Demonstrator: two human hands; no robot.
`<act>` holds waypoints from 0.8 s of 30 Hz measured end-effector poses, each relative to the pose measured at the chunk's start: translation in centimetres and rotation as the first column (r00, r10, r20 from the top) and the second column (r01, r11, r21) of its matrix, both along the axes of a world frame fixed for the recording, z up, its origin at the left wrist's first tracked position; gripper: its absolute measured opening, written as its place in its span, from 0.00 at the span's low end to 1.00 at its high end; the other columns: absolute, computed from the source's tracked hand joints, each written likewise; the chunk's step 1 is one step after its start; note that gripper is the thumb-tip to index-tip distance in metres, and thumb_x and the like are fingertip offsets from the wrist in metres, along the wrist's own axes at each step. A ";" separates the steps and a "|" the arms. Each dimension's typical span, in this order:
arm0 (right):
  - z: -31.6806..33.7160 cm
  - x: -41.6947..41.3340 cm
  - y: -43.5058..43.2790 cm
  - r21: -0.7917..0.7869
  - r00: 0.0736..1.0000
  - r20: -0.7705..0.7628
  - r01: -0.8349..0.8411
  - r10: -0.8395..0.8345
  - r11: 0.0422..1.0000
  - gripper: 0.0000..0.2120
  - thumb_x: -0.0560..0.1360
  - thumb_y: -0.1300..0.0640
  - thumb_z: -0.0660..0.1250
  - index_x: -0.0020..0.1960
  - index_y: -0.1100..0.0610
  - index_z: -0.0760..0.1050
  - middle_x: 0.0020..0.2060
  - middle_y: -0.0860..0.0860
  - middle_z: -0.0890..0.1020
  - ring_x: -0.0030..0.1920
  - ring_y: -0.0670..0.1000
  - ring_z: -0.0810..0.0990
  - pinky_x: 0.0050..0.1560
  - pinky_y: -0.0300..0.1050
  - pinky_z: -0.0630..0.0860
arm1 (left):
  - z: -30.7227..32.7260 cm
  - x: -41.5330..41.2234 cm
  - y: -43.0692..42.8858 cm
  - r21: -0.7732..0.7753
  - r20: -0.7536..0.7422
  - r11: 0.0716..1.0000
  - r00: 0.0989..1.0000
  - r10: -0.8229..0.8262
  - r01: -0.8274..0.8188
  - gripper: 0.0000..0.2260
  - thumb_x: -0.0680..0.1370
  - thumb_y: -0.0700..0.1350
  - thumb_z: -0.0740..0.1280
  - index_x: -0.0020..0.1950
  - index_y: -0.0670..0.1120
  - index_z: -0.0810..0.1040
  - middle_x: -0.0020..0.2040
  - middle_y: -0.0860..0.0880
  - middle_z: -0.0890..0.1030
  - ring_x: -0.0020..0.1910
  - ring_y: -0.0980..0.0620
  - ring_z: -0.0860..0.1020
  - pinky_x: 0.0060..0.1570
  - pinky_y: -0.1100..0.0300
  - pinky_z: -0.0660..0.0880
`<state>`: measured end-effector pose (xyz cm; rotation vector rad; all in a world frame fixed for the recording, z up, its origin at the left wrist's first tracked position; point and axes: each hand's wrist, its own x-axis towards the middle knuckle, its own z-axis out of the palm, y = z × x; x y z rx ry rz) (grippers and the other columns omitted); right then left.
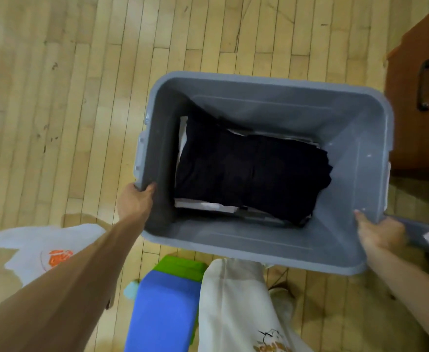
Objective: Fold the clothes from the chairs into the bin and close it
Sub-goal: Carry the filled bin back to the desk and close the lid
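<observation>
My left hand [134, 199] grips the bin's 8 o'clock corner, thumb hooked over the rim, the other fingers hidden beneath it. My right hand [378, 235] grips the 4 o'clock corner the same way, its fingers out of sight too. Between them is the grey bin [259, 83], smooth moulded plastic, rectangular with rounded corners and sloping walls, open at the top, above the floor [81, 97] of pale wooden strips. Inside lies a dark folded garment [251, 171], a soft, roughly rectangular block so dark that I cannot make out its folds. White cloth [182, 138] peeks from under it at 9 and 6 o'clock, mostly covered. At 4 o'clock, past my right hand, a dark grey slab [421, 232] with a sticker is cut off by the frame. At 2 o'clock stands a brown wooden cabinet [419, 138], partly cropped. At 8 o'clock a white shirt with orange print [30, 245] lies half behind my forearm. At 6 o'clock sit a blue block [162, 308] and cream cloth [236, 301].
</observation>
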<state>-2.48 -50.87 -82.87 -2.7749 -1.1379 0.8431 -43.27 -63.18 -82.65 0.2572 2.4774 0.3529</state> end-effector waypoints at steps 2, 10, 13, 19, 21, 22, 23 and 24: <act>0.0 0.0 -0.4 0.006 0.997 0.025 -0.078 0.077 0.997 0.21 0.76 0.50 0.69 0.55 0.69 0.75 0.53 0.68 0.79 0.54 0.68 0.78 0.51 0.61 0.76 | -0.2 -0.3 0.2 0.017 -0.009 1.000 1.000 -0.019 0.019 0.15 0.78 0.51 0.67 0.51 0.38 0.80 0.41 0.42 0.79 0.40 0.43 0.77 0.39 0.55 0.71; 4.0 -0.3 2.4 0.052 0.968 0.014 -0.252 0.252 0.966 0.20 0.78 0.52 0.66 0.62 0.66 0.71 0.55 0.67 0.78 0.56 0.68 0.77 0.51 0.57 0.75 | 2.6 0.4 1.3 0.029 -0.092 0.994 0.990 -0.104 0.107 0.17 0.79 0.51 0.65 0.52 0.36 0.78 0.42 0.41 0.77 0.42 0.41 0.77 0.44 0.51 0.76; 7.6 -0.7 3.9 0.068 0.956 0.000 -0.294 0.294 0.954 0.19 0.78 0.52 0.67 0.61 0.65 0.72 0.55 0.66 0.78 0.55 0.68 0.77 0.54 0.59 0.75 | 6.2 -0.3 1.9 0.023 -0.120 0.991 0.984 -0.130 0.133 0.18 0.79 0.51 0.67 0.48 0.34 0.78 0.42 0.37 0.79 0.41 0.40 0.77 0.41 0.52 0.74; 18.2 -2.0 3.4 0.082 0.957 -0.026 -0.287 0.289 0.955 0.20 0.77 0.51 0.67 0.62 0.64 0.73 0.55 0.65 0.78 0.53 0.66 0.77 0.49 0.53 0.76 | 18.0 -2.1 1.0 0.037 -0.199 0.987 0.969 -0.143 0.153 0.15 0.78 0.49 0.68 0.45 0.36 0.77 0.39 0.38 0.77 0.38 0.42 0.73 0.37 0.54 0.66; 23.4 -2.6 4.5 0.109 0.955 -0.039 -0.289 0.295 0.951 0.21 0.76 0.49 0.68 0.63 0.62 0.73 0.55 0.65 0.78 0.53 0.66 0.78 0.52 0.57 0.77 | 23.2 -3.2 1.6 0.089 -0.214 0.987 0.970 -0.112 0.133 0.15 0.77 0.49 0.69 0.46 0.35 0.79 0.42 0.36 0.80 0.41 0.38 0.77 0.38 0.51 0.70; 26.3 -2.9 5.1 0.133 0.953 -0.035 -0.294 0.301 0.946 0.21 0.76 0.49 0.68 0.63 0.61 0.73 0.55 0.64 0.79 0.53 0.66 0.78 0.53 0.59 0.78 | 25.9 -3.6 1.8 0.115 -0.227 0.985 0.969 -0.099 0.127 0.15 0.76 0.49 0.69 0.47 0.36 0.80 0.44 0.34 0.81 0.44 0.37 0.79 0.41 0.49 0.72; 29.3 -3.1 5.8 0.160 0.949 -0.025 -0.306 0.314 0.938 0.20 0.76 0.49 0.68 0.62 0.61 0.74 0.54 0.64 0.79 0.52 0.66 0.78 0.52 0.59 0.78 | 28.7 -3.8 2.0 0.136 -0.239 0.983 0.967 -0.090 0.125 0.15 0.76 0.49 0.70 0.48 0.36 0.80 0.45 0.34 0.81 0.47 0.36 0.79 0.44 0.48 0.73; 32.4 -3.3 6.3 0.191 0.943 -0.015 -0.325 0.334 0.926 0.19 0.76 0.49 0.68 0.60 0.61 0.74 0.53 0.63 0.79 0.52 0.65 0.79 0.52 0.58 0.78 | 31.5 -4.0 2.1 0.145 -0.250 0.982 0.964 -0.084 0.124 0.15 0.76 0.49 0.70 0.49 0.36 0.80 0.46 0.33 0.81 0.48 0.35 0.79 0.45 0.47 0.74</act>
